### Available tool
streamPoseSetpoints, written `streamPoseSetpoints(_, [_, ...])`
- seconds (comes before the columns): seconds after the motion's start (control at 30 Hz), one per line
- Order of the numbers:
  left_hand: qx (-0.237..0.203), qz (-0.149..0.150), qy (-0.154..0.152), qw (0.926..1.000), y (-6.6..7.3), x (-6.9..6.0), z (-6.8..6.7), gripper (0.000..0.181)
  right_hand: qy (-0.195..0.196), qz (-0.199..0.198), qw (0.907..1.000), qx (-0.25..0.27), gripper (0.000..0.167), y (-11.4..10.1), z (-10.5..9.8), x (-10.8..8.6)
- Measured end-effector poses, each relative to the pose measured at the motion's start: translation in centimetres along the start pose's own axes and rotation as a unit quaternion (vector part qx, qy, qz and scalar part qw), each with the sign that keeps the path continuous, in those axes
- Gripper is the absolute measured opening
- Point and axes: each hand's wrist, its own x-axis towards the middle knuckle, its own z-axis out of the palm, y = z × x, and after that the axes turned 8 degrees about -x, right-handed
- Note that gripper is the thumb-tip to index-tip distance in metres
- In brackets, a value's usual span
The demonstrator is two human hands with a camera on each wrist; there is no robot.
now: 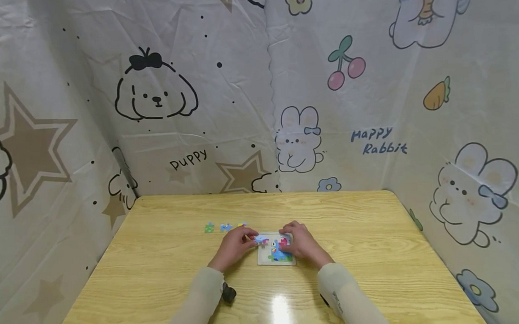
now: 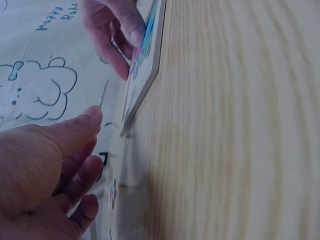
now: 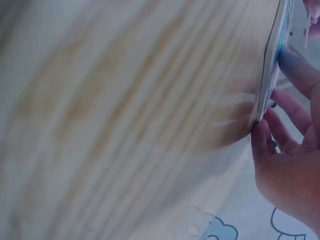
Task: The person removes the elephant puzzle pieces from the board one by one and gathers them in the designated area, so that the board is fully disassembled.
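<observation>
My left hand [image 1: 233,245] pinches a thin jigsaw piece [image 1: 261,239], blue with some pink, above the upper left of a small puzzle board [image 1: 264,260]. The left wrist view shows this piece [image 2: 104,93] edge-on between thumb and fingertips, apart from the board. At the board's right side, my right hand [image 1: 304,242] holds it, thumb over the face and fingers along the far edge and corner. Joined blue, green and pink pieces [image 1: 281,255] fill the right part of the board; the right thumb hides some of them.
Left of the board's far edge lie loose pieces in a row: a green one [image 1: 209,227], a blue one [image 1: 225,227], and a blue and yellow one [image 1: 242,224] partly behind the left hand. A wooden table [image 1: 160,280] carries everything, with printed cloth [image 1: 239,86] hanging around it.
</observation>
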Motion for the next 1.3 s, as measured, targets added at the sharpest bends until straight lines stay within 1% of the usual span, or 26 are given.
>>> streamPoseSetpoints(0.17, [0.01, 0.001, 0.008, 0.9999, -0.9, -0.7, -0.8, 0.018, 0.001, 0.003, 1.0, 0.0, 0.046, 0.1, 0.1, 0.0])
streamPoseSetpoints(0.27, [0.012, -0.007, 0.012, 0.9998, -1.2, -1.1, -1.3, 0.019, 0.004, -0.001, 1.0, 0.004, 0.046, 0.0, 0.2, -0.1])
streamPoseSetpoints(0.4, [0.012, -0.017, 0.028, 0.9994, -1.7, -1.6, -1.9, 0.019, 0.003, -0.006, 0.9999, 0.009, 0.047, -0.2, 0.1, -0.1])
streamPoseSetpoints(0.53, [0.015, -0.024, 0.039, 0.9989, -2.5, -1.8, -2.3, 0.021, 0.003, 0.0, 0.9999, 0.012, 0.047, -0.2, -0.1, -0.1])
streamPoseSetpoints(0.63, [0.018, -0.027, 0.039, 0.9987, -2.9, -2.1, -2.6, 0.019, 0.003, 0.005, 0.9998, 0.017, 0.047, -0.1, -0.2, -0.1])
streamPoseSetpoints(0.8, [0.024, -0.033, 0.035, 0.9985, -2.9, -2.3, -2.9, 0.018, 0.001, 0.003, 0.9998, 0.021, 0.046, -0.1, -0.2, -0.2])
streamPoseSetpoints(1.07, [0.042, -0.028, 0.028, 0.9983, -2.8, -2.4, -3.0, 0.017, 0.002, 0.002, 0.9997, 0.022, 0.048, -0.2, -0.2, -0.3])
streamPoseSetpoints(1.3, [0.04, -0.032, 0.028, 0.9983, -2.9, -2.4, -2.9, 0.016, 0.001, 0.007, 0.9998, 0.019, 0.047, -0.2, -0.2, -0.3])
